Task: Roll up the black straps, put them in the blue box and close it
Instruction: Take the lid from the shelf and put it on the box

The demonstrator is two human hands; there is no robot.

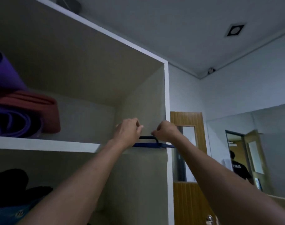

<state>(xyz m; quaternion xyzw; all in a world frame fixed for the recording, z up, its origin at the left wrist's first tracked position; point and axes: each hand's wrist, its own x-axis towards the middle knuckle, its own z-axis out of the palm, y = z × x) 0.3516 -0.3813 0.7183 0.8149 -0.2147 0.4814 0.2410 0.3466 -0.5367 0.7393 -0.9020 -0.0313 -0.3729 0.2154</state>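
Note:
Only a thin edge of the blue box [152, 145] shows, seen from below, at the right end of the upper shelf [44, 143]. Its black handle [148, 137] arches above that edge. My left hand [128, 131] is curled over the handle's left end and hides it. My right hand [166, 130] is closed at the handle's right end, next to the cabinet's side wall. Both arms reach up from below. The lid and the box's inside are hidden, and no black straps are in sight.
Rolled purple and red mats [25, 114] fill the left of the upper shelf. Dark bundled items [13, 184] lie on the shelf below. Right of the cabinet stand a wooden door [187, 159] and a wall mirror [252, 151] reflecting a person.

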